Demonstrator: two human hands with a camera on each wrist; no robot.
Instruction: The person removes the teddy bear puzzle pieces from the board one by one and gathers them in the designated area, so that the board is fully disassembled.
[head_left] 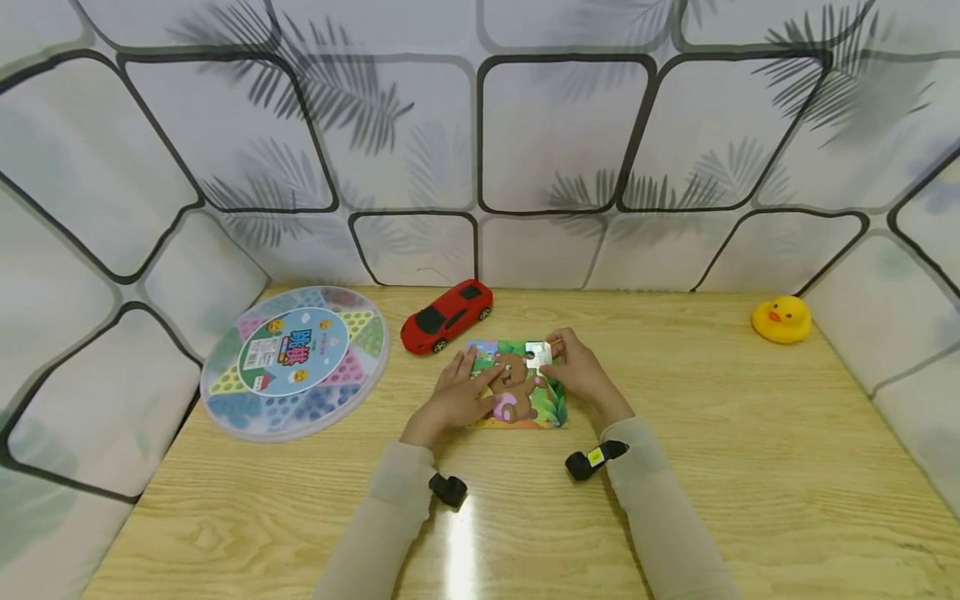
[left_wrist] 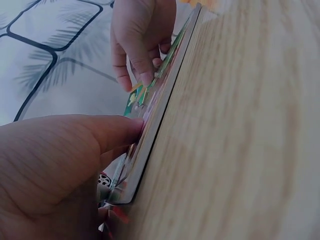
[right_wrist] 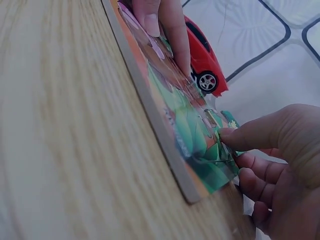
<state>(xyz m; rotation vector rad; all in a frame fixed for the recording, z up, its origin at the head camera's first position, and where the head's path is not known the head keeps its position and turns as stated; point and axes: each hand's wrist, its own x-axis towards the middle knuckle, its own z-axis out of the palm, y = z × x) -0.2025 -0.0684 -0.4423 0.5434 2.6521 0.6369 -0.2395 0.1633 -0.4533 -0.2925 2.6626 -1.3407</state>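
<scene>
A jigsaw puzzle with a brown bear on a green background lies flat on the table. Near its upper right corner a pale gap shows in the picture. My left hand rests on the puzzle's left part, fingers spread; its thumb presses the surface in the left wrist view. At the upper right corner my right hand pinches a green puzzle piece between thumb and fingers. The piece is tilted up at the board's edge, and the fingers partly hide it.
Behind the puzzle stands a red toy car. A round Chinese checkers board leans or lies at the left by the patterned wall. A yellow rubber duck sits far right on the wooden table.
</scene>
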